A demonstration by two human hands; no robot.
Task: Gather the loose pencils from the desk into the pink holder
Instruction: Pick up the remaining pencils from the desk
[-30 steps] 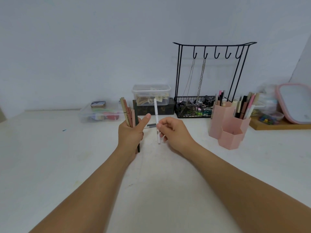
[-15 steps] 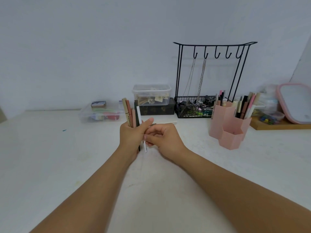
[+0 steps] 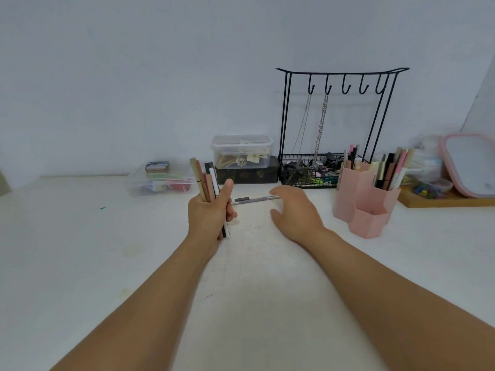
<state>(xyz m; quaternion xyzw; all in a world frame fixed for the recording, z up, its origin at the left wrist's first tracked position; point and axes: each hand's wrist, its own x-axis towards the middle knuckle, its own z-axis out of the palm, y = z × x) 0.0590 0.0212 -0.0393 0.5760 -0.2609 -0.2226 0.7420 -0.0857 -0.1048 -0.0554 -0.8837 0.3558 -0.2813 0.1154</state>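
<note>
My left hand (image 3: 209,212) is closed around an upright bundle of pencils (image 3: 205,180), several of them, tan, pink, black and white. A grey and white pencil (image 3: 254,200) lies flat on the white desk just beyond my hands. My right hand (image 3: 293,210) hovers open over the desk with its fingertips at the right end of that pencil, holding nothing. The pink holder (image 3: 361,202), made of hexagonal cups, stands to the right with several pens in its taller cups; its low front cup looks empty.
A black wire hook rack (image 3: 340,76) with a basket of clutter stands behind the holder. A clear lidded box (image 3: 241,151) sits on a dark box at the back, a flat clear box (image 3: 160,180) to its left. A pink-rimmed mirror (image 3: 471,164) leans at far right.
The white pencil went from my right hand into the bundle in my left hand. My right hand then let go and moved right and forward, toward the grey pencil lying on the desk.
</note>
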